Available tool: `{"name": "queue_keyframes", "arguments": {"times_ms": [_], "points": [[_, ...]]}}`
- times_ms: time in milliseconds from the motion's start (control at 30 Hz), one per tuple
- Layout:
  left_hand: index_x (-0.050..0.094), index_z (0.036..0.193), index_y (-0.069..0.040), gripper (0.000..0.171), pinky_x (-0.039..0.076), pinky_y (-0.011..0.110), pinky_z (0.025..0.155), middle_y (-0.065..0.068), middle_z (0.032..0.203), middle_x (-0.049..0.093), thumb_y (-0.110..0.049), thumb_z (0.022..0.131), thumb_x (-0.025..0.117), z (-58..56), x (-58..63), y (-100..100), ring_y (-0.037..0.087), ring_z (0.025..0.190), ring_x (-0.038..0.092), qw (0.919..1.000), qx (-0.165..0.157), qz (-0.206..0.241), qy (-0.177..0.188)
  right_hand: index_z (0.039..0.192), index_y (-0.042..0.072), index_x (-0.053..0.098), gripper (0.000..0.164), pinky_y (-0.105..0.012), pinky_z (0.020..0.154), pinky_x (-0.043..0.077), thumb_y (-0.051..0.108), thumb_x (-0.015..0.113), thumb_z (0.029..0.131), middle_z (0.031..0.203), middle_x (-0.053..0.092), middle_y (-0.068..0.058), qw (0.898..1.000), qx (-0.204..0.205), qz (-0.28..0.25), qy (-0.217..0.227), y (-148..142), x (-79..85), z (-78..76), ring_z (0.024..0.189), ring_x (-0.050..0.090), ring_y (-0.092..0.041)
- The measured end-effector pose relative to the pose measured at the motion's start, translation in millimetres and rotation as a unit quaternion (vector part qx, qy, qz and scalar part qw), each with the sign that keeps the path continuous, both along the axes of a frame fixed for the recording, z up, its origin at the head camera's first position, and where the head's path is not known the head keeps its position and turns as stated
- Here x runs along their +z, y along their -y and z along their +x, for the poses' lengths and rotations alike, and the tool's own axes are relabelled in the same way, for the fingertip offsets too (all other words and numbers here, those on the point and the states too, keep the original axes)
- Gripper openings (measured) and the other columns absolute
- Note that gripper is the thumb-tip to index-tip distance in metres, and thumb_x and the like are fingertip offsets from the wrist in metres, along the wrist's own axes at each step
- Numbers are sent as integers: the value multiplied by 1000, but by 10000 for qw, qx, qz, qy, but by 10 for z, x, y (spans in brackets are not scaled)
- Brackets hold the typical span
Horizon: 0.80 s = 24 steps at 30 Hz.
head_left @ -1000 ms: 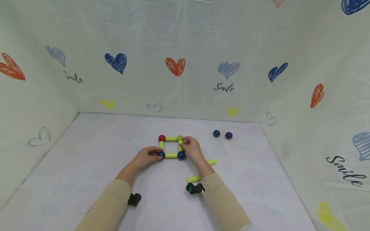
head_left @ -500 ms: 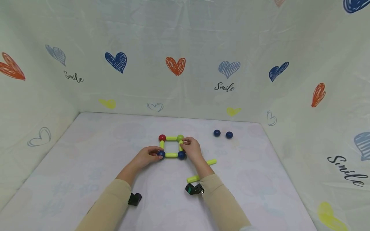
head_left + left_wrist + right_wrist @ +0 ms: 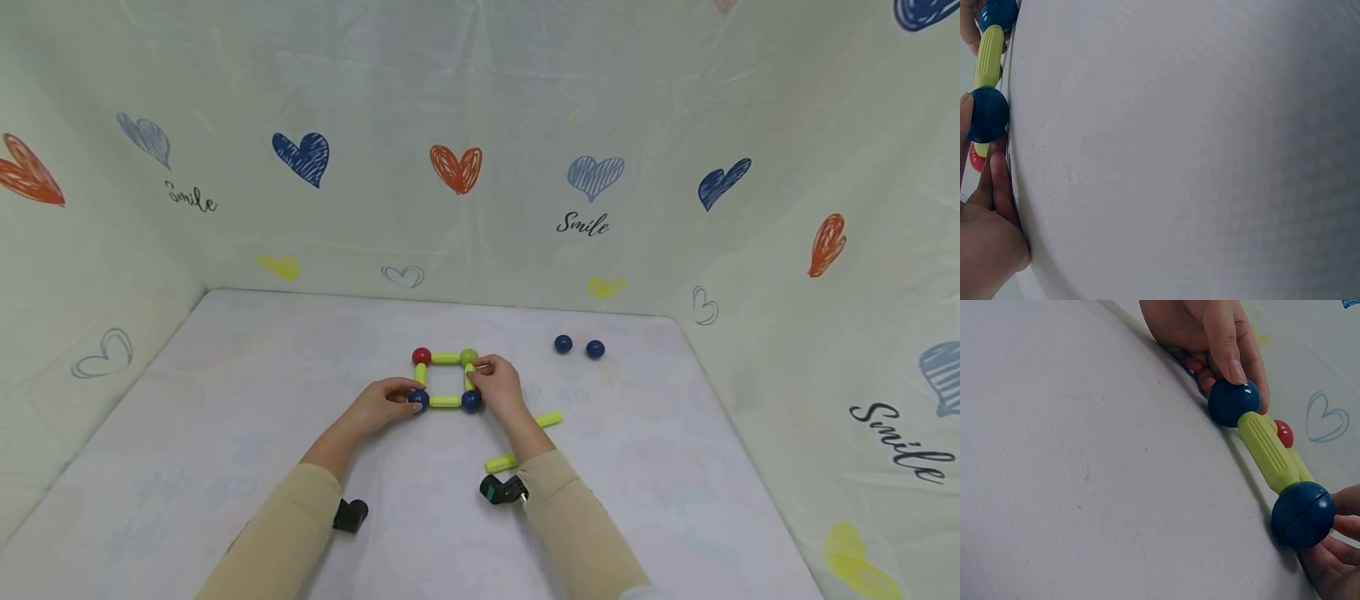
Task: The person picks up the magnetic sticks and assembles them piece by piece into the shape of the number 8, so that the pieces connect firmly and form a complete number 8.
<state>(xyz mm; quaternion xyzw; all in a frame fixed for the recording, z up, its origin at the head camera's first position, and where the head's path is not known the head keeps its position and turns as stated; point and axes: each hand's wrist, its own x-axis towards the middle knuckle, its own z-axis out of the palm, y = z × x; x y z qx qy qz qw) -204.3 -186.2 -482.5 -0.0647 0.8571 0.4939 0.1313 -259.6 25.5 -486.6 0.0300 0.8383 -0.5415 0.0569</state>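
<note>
A square of yellow-green rods (image 3: 446,402) joined by balls lies on the table. Its far corners are a red ball (image 3: 422,357) and a green ball (image 3: 468,356); both near corners are blue. My left hand (image 3: 381,405) pinches the near-left blue ball (image 3: 1234,402), thumb on top in the right wrist view. At the square's right side, my right hand (image 3: 498,387) holds the right-hand rod (image 3: 469,377) close to the green ball. The near-right blue ball (image 3: 1304,515) sits just beside its fingers. Those fingertips are partly hidden.
Two loose blue balls (image 3: 563,344) lie at the back right. Two loose yellow-green rods (image 3: 501,463) lie by the right forearm, which partly covers them. Black wrist cameras (image 3: 504,490) sit by both sleeves. A heart-printed sheet (image 3: 517,108) surrounds the table.
Both hands keep their hold on the square, and the loose pieces stay put. Only the head view has shifted very slightly.
</note>
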Motion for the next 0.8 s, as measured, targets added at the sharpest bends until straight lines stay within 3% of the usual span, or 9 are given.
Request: {"name": "queue_keyframes", "arguments": {"times_ms": [467,800], "points": [[65,127,-12,38,45,36,86,9,115,59,-12,90,71,14,53,55,26,102,50,9996,-253,156,-11,111,6,67,23,-30,71,53,12,68,89,99,62,-7,9996,262,-41,99,-163,128,170,84,61,-18],[64,127,-8,37,45,40,93,11,122,60,-11,91,69,26,42,49,26,106,51,9991,-245,352,-17,111,6,67,23,-31,71,51,13,69,89,97,64,-5,9989,459,-125,44,-304,106,418,84,61,-18]]}}
